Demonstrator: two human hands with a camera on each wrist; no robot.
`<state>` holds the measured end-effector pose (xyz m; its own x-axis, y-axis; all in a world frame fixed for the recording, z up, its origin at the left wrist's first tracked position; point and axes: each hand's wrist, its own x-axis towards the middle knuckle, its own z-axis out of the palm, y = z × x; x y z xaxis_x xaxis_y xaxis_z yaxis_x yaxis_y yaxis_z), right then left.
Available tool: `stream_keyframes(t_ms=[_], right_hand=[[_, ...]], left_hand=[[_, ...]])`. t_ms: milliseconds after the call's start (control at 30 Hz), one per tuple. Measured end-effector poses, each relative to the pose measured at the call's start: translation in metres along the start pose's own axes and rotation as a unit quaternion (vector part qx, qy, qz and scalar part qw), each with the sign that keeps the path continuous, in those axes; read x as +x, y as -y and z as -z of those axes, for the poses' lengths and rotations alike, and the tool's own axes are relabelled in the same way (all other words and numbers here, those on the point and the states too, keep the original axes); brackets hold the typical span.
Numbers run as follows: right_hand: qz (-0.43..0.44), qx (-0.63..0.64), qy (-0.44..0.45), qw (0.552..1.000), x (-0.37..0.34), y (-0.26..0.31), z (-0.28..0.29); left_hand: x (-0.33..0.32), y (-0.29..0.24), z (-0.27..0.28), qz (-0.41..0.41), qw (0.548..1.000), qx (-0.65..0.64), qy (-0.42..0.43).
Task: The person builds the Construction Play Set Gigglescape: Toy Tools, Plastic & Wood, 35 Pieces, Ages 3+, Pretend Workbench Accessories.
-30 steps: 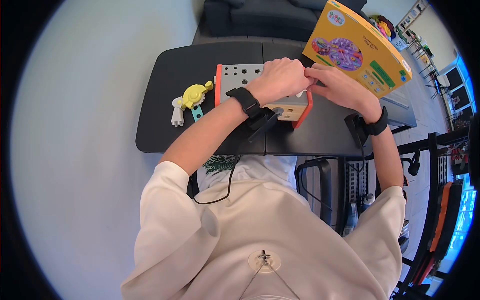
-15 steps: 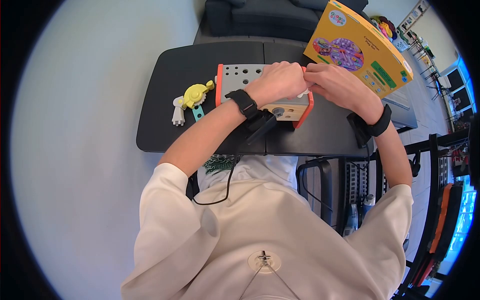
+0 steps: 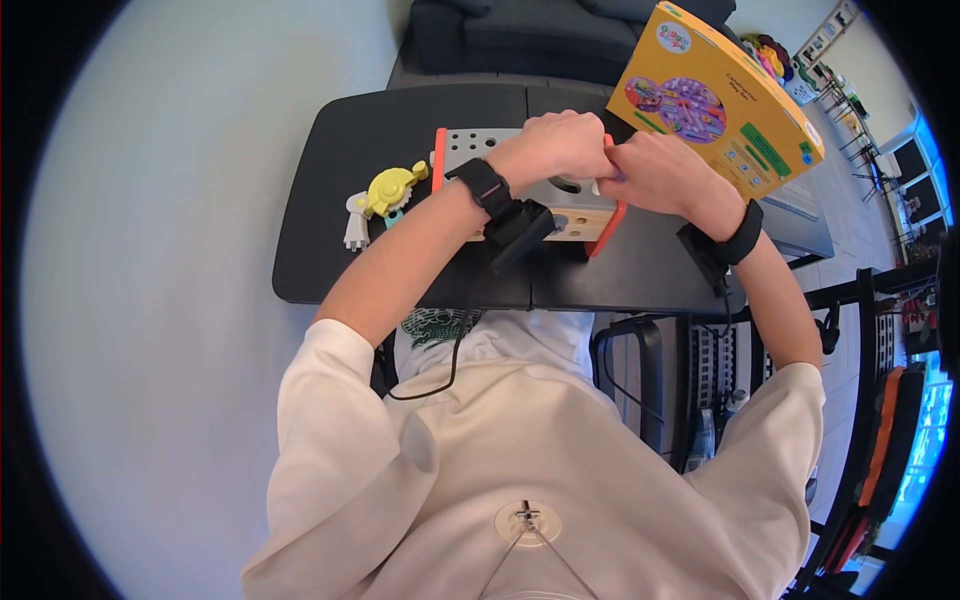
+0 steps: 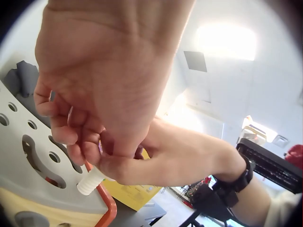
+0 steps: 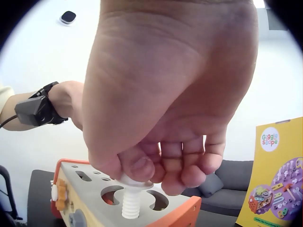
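Note:
A toy workbench with a grey, hole-pierced top (image 3: 462, 150) and orange ends stands on the black table (image 3: 330, 150). My right hand (image 3: 668, 172) pinches a white toy screw (image 5: 131, 204) by its head, thread pointing down, over the grey top near one end. The screw's ridged tip shows in both wrist views, close over the panel. Against the right hand's fingers, my left hand (image 4: 102, 90) has its fingers curled and its thumb tucked behind the right hand. I cannot tell whether the left hand grips anything.
Left of the workbench lie a yellow toy saw piece (image 3: 390, 190) with a pale grey part (image 3: 356, 222), and a teal strip (image 3: 394, 218). A yellow play-set box (image 3: 715, 105) stands at the back right. A dark sofa (image 3: 540, 45) is beyond the table.
Both hands stay together over the workbench's right end. The right hand has turned slightly, its wrist shifting left, and the left hand has lifted back a little, uncovering more of the grey top.

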<state>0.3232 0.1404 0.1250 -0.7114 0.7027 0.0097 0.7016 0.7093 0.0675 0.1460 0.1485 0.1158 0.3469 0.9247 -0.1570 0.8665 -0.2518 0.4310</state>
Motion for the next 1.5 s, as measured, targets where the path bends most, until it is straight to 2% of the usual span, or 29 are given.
stream_keyframes(t_ms=[133, 200, 267, 367, 433, 567, 633, 667, 733, 767, 833, 867, 933, 1000, 1033, 1100, 1233, 1300, 1400, 1433, 1500], right_hand=[[-0.007, -0.012, -0.017, 1.000, 0.004, 0.002, -0.002], [-0.040, 0.014, 0.007, 0.999, 0.008, 0.003, -0.001], [-0.044, 0.028, -0.013, 0.999, 0.008, 0.003, -0.005], [-0.045, 0.026, -0.038, 0.998, 0.005, 0.007, -0.007], [-0.045, 0.012, -0.045, 0.998, 0.004, 0.004, -0.010], [-0.071, -0.010, -0.065, 0.995, 0.002, 0.004, -0.019], [-0.075, -0.017, -0.085, 0.993, 0.001, 0.006, -0.019], [-0.079, -0.030, -0.066, 0.994, 0.002, 0.005, -0.021], [-0.083, -0.044, -0.048, 0.994, 0.001, 0.003, -0.023], [-0.077, -0.069, -0.051, 0.993, -0.001, 0.002, -0.025], [-0.071, -0.096, -0.055, 0.991, -0.004, 0.000, -0.020], [-0.044, -0.070, -0.052, 0.995, -0.008, -0.002, -0.014], [-0.017, -0.044, -0.047, 0.998, -0.015, -0.005, -0.008], [0.066, 0.114, -0.118, 0.984, -0.021, -0.005, -0.005], [0.065, 0.114, -0.118, 0.984, -0.023, -0.004, -0.001], [0.078, 0.121, -0.046, 0.989, -0.027, -0.002, 0.011], [0.091, 0.105, -0.055, 0.989, -0.025, -0.010, 0.004], [0.040, 0.138, -0.012, 0.990, -0.021, -0.011, 0.003], [-0.016, 0.118, 0.024, 0.993, -0.014, -0.005, 0.001], [-0.016, 0.118, 0.024, 0.993, -0.013, -0.006, -0.004], [0.030, 0.082, -0.074, 0.993, -0.008, -0.006, -0.018]], left_hand=[[0.003, 0.004, 0.005, -0.017, 0.999, -0.014, 0.033], [0.011, 0.012, 0.001, -0.034, 0.998, -0.038, 0.046], [0.017, 0.020, -0.004, -0.051, 0.995, -0.062, 0.060], [0.002, 0.021, 0.001, -0.087, 0.983, -0.127, 0.098], [-0.003, 0.028, 0.002, -0.116, 0.957, -0.225, 0.138], [-0.017, 0.036, 0.004, -0.122, 0.943, -0.275, 0.144], [-0.015, 0.045, -0.013, -0.176, 0.948, -0.255, 0.081], [-0.013, 0.046, -0.021, -0.176, 0.948, -0.254, 0.081], [-0.013, 0.038, -0.030, -0.210, 0.949, -0.233, 0.025], [-0.014, 0.033, -0.035, -0.210, 0.949, -0.233, 0.025], [-0.020, 0.020, -0.035, -0.151, 0.973, -0.175, -0.008], [-0.019, 0.021, -0.038, -0.151, 0.973, -0.176, -0.010], [-0.017, 0.023, -0.045, -0.172, 0.959, -0.207, -0.085], [-0.018, 0.026, -0.046, -0.172, 0.953, -0.236, -0.083], [-0.019, 0.027, -0.045, -0.172, 0.946, -0.262, -0.081], [-0.022, 0.030, -0.039, -0.163, 0.952, -0.249, -0.064], [-0.022, 0.040, -0.032, -0.146, 0.958, -0.243, -0.045], [-0.019, 0.049, -0.031, -0.152, 0.958, -0.242, -0.041], [-0.018, 0.051, -0.035, -0.167, 0.955, -0.245, -0.029], [-0.019, 0.049, -0.036, -0.176, 0.952, -0.250, -0.022], [-0.019, 0.041, -0.040, -0.176, 0.955, -0.236, -0.026]])
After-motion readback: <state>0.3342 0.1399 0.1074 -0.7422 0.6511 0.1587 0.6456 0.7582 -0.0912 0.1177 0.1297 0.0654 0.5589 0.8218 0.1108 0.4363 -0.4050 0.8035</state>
